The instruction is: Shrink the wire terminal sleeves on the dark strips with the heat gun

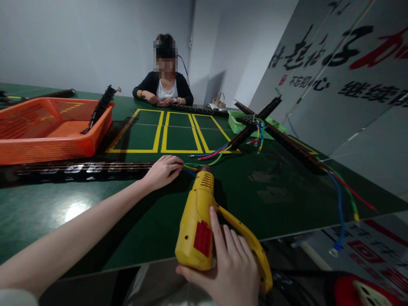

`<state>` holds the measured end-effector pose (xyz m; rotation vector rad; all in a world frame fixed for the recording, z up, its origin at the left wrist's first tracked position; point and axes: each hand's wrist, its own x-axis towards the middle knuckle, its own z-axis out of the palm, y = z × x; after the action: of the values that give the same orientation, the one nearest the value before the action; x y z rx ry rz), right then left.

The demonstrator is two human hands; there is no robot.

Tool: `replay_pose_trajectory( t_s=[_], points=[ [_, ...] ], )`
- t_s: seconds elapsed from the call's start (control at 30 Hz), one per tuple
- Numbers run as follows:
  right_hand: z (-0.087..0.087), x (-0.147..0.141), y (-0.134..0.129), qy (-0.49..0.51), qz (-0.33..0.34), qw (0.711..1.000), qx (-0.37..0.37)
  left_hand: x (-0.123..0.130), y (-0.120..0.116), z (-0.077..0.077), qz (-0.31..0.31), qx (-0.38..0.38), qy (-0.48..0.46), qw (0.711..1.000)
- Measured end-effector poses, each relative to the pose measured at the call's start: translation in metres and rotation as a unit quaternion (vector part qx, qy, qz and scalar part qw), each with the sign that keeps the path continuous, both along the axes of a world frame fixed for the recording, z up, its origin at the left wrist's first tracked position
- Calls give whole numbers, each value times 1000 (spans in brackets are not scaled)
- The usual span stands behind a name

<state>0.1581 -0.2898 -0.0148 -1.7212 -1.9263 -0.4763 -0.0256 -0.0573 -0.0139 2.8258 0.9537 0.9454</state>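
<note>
My right hand (226, 263) is wrapped round the body of a yellow heat gun (197, 212), whose nozzle points away from me at a bundle of coloured wires (193, 166). With closed fingers, my left hand (163, 172) grips those wires where they leave a long black strip (95, 168) lying on the green table (137, 229). The nozzle is close to the wires just right of my left fingertips; whether they touch is unclear.
An orange basket (76, 142) with a black part (101, 108) stands at the left. Crossed black strips (255, 123) with wires lie at the right, by a green basket (236, 124). Across the table sits a person (167, 89). Wires (339, 204) overhang the right edge.
</note>
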Motion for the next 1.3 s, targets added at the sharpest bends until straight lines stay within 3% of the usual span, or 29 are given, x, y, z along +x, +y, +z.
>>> replay_pose_trajectory(
  t_s=[0.23, 0.37, 0.57, 0.7, 0.87, 1.03, 1.3],
  points=[
    [-1, 2, 1, -11, 4, 1000, 3, 3, -1, 2, -25, -55, -106, 992],
    [1, 0, 1, -7, 1, 1000, 2, 6, 0, 4, 0, -97, -144, 985],
    [1, -2, -1, -1, -13, 1000, -11, 4, 7, 3, 52, -49, -119, 990],
    [2, 0, -1, 2, -2, 1000, -17, 1, 11, 2, 108, -51, -51, 992],
    [20, 2, 6, 50, 8, 991, -124, 2, 14, 5, 85, -120, 17, 989],
    [36, -4, 17, 94, 37, 976, -190, 2, 18, 5, 49, -148, -5, 988],
    [20, -15, 20, 52, 61, 990, -113, 2, 14, 4, 44, -147, -39, 987]
  ],
)
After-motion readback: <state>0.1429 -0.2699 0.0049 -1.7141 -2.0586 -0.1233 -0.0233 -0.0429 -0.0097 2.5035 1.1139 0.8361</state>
